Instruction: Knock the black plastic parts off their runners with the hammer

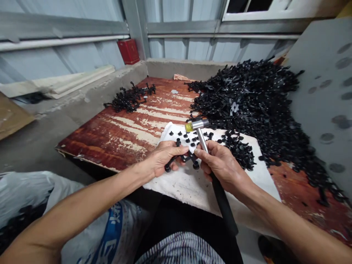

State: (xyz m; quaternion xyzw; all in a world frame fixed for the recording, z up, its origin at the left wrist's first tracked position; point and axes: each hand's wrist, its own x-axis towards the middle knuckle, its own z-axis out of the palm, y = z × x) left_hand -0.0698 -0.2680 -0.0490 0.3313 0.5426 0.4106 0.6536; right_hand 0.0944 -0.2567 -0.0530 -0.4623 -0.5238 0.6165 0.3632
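Observation:
My right hand (221, 163) is closed around the shaft of a small hammer (202, 137) with a metal head, a yellow tip and a black handle running back toward me. My left hand (162, 158) is closed on a black plastic frame piece (183, 159) with round ends, holding it on a white cloth (192, 183). The fingertips of both hands meet at this piece. Several small black round caps (187, 137) lie loose on the cloth just beyond my fingers.
A worn red wooden board (118, 135) carries the cloth. A big heap of black plastic pieces (258, 102) fills its right side, with a smaller heap (130, 98) at the far left. A grey panel (321, 95) leans at right. White sacks (33, 194) lie below left.

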